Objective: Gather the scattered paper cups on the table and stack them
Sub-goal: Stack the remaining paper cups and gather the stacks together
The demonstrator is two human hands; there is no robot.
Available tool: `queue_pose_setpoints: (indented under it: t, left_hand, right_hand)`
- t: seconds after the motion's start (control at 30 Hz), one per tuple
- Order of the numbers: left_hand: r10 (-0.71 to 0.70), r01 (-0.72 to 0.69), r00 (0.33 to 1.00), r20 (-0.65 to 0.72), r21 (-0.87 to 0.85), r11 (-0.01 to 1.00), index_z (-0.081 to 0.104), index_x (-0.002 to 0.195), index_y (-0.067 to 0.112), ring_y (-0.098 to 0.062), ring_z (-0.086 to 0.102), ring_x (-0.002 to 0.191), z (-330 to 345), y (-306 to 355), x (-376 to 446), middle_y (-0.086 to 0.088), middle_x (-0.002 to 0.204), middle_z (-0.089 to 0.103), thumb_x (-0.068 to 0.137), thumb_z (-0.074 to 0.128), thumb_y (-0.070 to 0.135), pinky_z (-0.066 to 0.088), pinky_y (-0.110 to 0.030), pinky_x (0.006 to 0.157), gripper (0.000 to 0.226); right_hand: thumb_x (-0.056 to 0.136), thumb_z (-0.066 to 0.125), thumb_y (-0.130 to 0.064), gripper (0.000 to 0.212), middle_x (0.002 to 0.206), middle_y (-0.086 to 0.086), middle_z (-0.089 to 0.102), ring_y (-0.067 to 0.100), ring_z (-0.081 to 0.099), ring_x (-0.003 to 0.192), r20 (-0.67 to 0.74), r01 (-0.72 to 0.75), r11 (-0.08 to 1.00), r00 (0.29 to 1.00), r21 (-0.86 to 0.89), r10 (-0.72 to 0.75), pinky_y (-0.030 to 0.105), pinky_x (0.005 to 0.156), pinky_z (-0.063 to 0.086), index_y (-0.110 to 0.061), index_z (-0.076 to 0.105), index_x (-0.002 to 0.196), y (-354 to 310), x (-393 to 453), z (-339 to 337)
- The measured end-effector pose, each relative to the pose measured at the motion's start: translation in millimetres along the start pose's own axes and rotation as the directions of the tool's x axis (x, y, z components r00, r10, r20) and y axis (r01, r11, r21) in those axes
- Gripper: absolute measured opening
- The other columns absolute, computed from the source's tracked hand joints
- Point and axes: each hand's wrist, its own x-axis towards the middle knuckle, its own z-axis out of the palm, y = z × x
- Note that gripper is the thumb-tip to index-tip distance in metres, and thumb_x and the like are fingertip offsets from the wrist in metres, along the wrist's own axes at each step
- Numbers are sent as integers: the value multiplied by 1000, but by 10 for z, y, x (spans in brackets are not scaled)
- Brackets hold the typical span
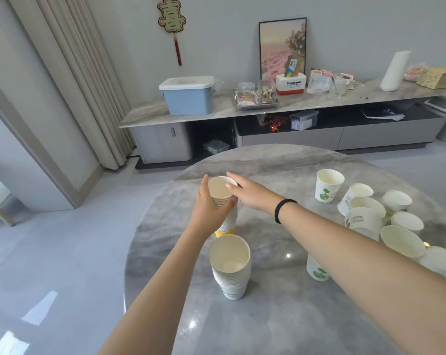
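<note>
Now the left hand [208, 210] grips the far tall stack of white paper cups [224, 206] near its top, thumb on the left side and fingers curled round the right side, above the stack's yellow bottom cup. Just beside it, the right hand [252, 192] reaches over with fingers straight and close together, its thumb tip touching the top cup's rim; a black hair band [280, 210] circles that wrist. This stack stands on the round grey marble table [268, 316], left of centre. Nearer stands a second stack of white paper cups [231, 267], upright and apart from both hands. On the right side of the table is a cluster of loose white paper cups with green leaf prints [385, 219], some upright, some tipped over; another upright cup [328, 185] stands at its far edge.
</note>
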Motion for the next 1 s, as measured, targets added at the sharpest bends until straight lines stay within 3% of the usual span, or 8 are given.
queue_pose_setpoints:
  t: [0.17,0.3,0.5,0.73,0.87,1.0]
  left_hand:
    - [57,-43,995,-82,166,985,6,152,16,-20,9,149,-46,163,-75,-7,160,7,83,65,40,12,-47,120,93]
    - [194,-151,976,-102,330,932,24,148,16,-19,12,148,50,406,-192,-6,158,16,85,62,35,2,-42,121,76]
    - [271,-278,960,64,309,910,44,137,19,-15,36,136,545,830,-438,1,145,40,89,56,31,16,-35,116,51]
    - [225,-300,934,279,262,918,47,135,21,-14,46,129,1470,1114,-645,2,144,43,90,54,28,21,-31,109,46]
    - [128,-248,912,391,275,929,41,139,22,-15,44,131,1898,1122,-630,1,145,41,90,54,31,22,-34,110,52]
    - [109,-288,895,433,376,881,35,143,25,-16,43,131,2185,1102,-553,0,145,42,87,57,33,22,-34,108,61]
  right_hand:
    - [99,37,-38,52,154,-1,34,17,33,141,-66,37,998,997,48,-34,29,111,28,-25,26,149,-41,-145,-109]
    - [99,38,-34,45,146,1,45,17,43,133,-212,57,996,976,68,-41,30,106,37,-21,40,142,78,-435,-260]
    - [98,44,-26,37,134,1,56,18,54,118,-371,19,999,929,41,-3,23,92,39,-18,50,133,506,-1096,-651]
    - [94,48,-13,33,126,5,61,19,57,111,-531,-129,992,840,5,112,20,86,36,-14,57,126,1264,-1728,-1049]
    - [90,49,-9,38,130,9,59,29,53,121,-541,-251,956,830,-153,132,36,101,41,-12,56,128,1644,-1803,-1191]
    - [89,48,-16,41,128,8,61,33,49,121,-502,-352,905,843,-241,194,46,103,38,-18,55,129,1891,-1716,-1275]
